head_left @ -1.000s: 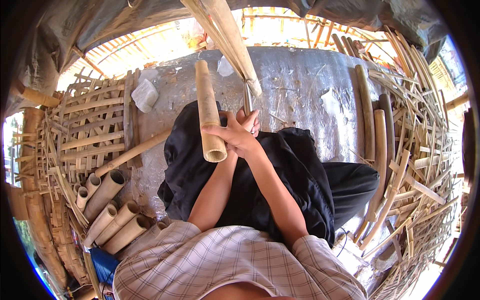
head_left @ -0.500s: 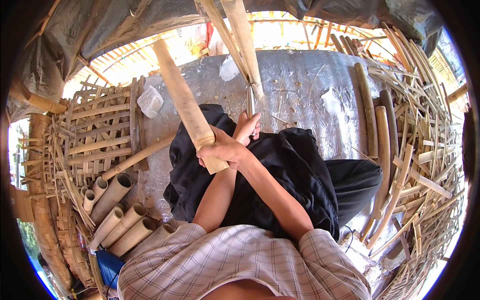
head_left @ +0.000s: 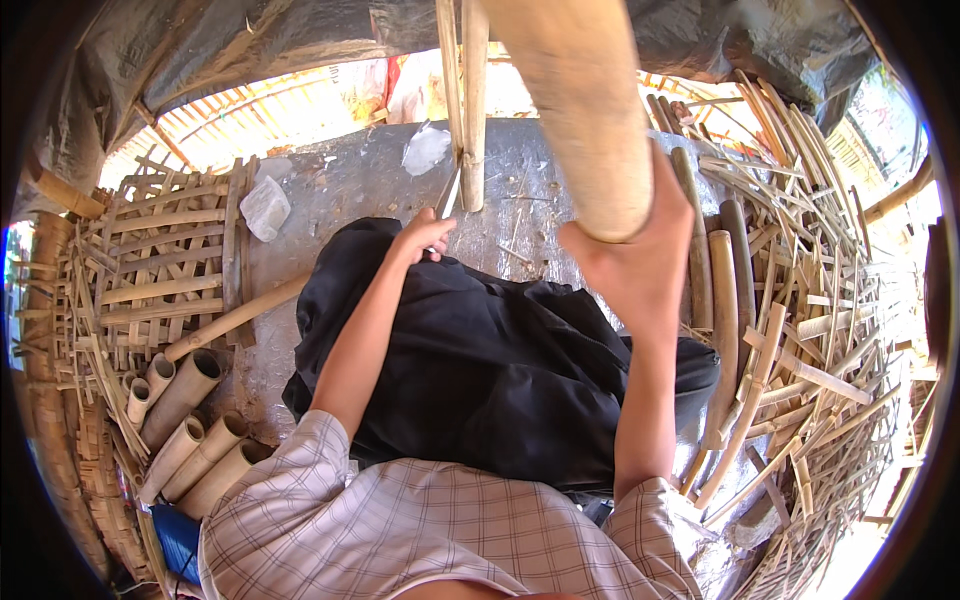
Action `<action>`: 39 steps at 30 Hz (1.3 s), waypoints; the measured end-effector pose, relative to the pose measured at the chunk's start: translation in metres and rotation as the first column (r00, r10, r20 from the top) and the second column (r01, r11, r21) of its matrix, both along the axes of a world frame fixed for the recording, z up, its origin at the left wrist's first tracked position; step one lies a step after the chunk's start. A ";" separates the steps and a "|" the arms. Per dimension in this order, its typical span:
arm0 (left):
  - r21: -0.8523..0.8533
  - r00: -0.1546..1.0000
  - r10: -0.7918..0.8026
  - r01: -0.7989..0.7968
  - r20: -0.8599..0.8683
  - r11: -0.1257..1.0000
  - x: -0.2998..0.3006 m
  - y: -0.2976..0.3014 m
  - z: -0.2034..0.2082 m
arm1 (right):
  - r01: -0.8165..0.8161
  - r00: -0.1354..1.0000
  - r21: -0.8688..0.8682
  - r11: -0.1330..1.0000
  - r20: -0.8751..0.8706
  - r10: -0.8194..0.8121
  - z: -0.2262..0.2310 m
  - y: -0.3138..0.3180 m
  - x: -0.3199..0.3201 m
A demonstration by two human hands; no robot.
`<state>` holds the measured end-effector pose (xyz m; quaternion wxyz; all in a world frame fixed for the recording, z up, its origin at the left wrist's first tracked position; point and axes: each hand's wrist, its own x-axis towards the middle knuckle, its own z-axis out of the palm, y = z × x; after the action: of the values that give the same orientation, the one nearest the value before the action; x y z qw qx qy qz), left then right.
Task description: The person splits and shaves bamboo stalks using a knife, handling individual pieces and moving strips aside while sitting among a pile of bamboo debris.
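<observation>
My left hand (head_left: pixel 424 237) is closed round the handle of a knife (head_left: pixel 453 193), its bright blade tilted up and away from me. The blade's far end meets the lower part of a bamboo pole (head_left: pixel 474 120), which is split lengthwise into two parts that spread apart toward the top. Raised on the right, my right hand (head_left: pixel 640 260) grips the near end of a thick bamboo piece (head_left: pixel 580 110). That piece looms close and slightly blurred, and its far end runs out of the picture. Black cloth (head_left: pixel 480 370) covers my lap.
Cut bamboo tubes (head_left: pixel 205 440) lie at the lower left, below a woven bamboo lattice (head_left: pixel 165 250). A pale stone block (head_left: pixel 265 208) rests on the grey sheet (head_left: pixel 350 165). Bamboo poles (head_left: pixel 722 300) and a heap of strips (head_left: pixel 810 330) line the right side.
My right hand has swung up and right with the thick bamboo piece, so my forearms no longer cross. My left hand and the knife appear farther left, along with the split pole.
</observation>
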<state>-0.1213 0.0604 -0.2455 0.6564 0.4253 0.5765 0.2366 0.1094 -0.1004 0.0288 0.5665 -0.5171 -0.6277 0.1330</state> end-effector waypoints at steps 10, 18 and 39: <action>0.052 0.951 -0.208 0.225 -0.227 0.973 -0.044 0.007 -0.015 | 0.251 0.961 -0.310 0.917 -0.031 -0.274 -0.142 0.023 0.063; 0.202 0.902 -0.064 0.164 -0.427 0.966 -0.021 0.003 -0.013 | -0.248 0.731 -0.504 0.827 -0.658 -0.182 -0.199 0.042 0.074; 0.385 0.792 0.036 0.257 -0.610 0.887 -0.008 0.013 -0.010 | -0.513 0.744 -0.432 0.742 -0.655 0.132 -0.174 0.029 0.070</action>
<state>-0.1296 0.0733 -0.2553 0.3360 0.6513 0.6573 0.1756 0.1793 -0.0713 -0.1451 0.5079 -0.4750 -0.4324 0.5740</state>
